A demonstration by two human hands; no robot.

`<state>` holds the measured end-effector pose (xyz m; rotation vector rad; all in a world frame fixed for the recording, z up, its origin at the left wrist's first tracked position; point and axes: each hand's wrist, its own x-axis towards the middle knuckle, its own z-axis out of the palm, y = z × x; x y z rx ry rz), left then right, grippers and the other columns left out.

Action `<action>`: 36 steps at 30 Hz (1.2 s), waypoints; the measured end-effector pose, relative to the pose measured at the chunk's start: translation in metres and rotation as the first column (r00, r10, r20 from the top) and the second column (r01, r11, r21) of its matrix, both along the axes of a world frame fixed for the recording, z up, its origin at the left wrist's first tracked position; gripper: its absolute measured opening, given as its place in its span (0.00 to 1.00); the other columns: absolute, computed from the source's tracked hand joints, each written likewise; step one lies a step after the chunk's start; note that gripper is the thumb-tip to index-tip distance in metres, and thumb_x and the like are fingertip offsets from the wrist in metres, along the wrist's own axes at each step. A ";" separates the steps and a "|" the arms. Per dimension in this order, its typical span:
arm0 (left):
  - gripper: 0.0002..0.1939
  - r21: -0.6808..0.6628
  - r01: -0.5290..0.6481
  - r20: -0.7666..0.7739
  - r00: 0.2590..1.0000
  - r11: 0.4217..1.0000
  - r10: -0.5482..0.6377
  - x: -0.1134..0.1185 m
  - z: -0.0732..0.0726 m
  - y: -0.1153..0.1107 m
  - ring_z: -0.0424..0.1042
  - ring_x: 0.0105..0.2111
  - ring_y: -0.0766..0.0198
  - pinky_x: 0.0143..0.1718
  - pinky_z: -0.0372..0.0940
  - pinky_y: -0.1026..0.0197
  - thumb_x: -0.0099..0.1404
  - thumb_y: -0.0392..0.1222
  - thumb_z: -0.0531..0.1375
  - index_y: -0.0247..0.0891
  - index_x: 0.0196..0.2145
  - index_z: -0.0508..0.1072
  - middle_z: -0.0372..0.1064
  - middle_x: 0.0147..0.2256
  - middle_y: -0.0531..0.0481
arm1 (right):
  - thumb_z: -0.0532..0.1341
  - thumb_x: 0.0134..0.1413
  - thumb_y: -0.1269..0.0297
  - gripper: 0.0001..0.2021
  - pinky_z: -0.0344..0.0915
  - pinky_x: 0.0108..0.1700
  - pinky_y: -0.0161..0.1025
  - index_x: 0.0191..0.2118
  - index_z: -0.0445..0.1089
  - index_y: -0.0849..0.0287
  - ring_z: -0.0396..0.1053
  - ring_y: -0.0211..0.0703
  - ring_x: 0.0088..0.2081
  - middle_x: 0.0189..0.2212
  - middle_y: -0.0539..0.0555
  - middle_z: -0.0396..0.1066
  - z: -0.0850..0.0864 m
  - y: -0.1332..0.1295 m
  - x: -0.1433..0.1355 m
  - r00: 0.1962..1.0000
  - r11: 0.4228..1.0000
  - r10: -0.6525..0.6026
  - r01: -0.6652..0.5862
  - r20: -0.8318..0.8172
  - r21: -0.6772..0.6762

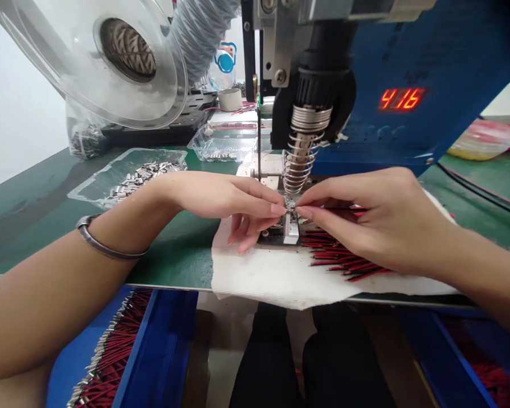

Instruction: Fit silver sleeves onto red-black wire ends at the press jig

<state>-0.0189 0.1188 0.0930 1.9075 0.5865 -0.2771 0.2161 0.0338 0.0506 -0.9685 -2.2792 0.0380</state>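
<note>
Under the spring-wrapped soldering tip of a blue machine, my two hands meet at a small metal block. My left hand comes in from the left, thumb and forefinger pinched at the block; the tiny piece between them is too small to make out, and its other fingers hang loose. From the right, my right hand pinches a thin red and black wire, its end reaching the block. Below that hand, a pile of red and black wires lies on a white cloth.
A clear tray of small metal connectors stands left, with another clear tray behind. Above hangs a fume extraction hood. The blue machine displays 416. Below the table edge, a blue bin holds wires with metal ends.
</note>
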 end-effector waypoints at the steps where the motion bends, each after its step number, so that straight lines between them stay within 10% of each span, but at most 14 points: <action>1: 0.24 0.002 0.001 0.003 1.000 1.000 -0.001 0.000 0.000 0.000 0.75 0.26 0.63 0.33 0.71 0.63 0.78 0.58 0.58 0.40 0.29 0.72 0.79 0.25 0.50 | 0.64 0.68 0.70 0.08 0.67 0.35 0.39 0.41 0.82 0.56 0.76 0.42 0.28 0.31 0.50 0.83 0.000 0.000 0.000 1.000 1.000 0.000 0.000 -0.001 0.000; 36: 0.22 0.027 0.010 -0.006 1.000 1.000 -0.010 0.000 -0.002 0.001 0.76 0.26 0.63 0.32 0.70 0.65 0.79 0.54 0.56 0.40 0.29 0.71 0.79 0.25 0.50 | 0.63 0.68 0.69 0.08 0.68 0.32 0.39 0.39 0.80 0.54 0.73 0.40 0.25 0.29 0.49 0.82 0.001 0.000 -0.001 1.000 1.000 0.010 -0.010 -0.008 -0.024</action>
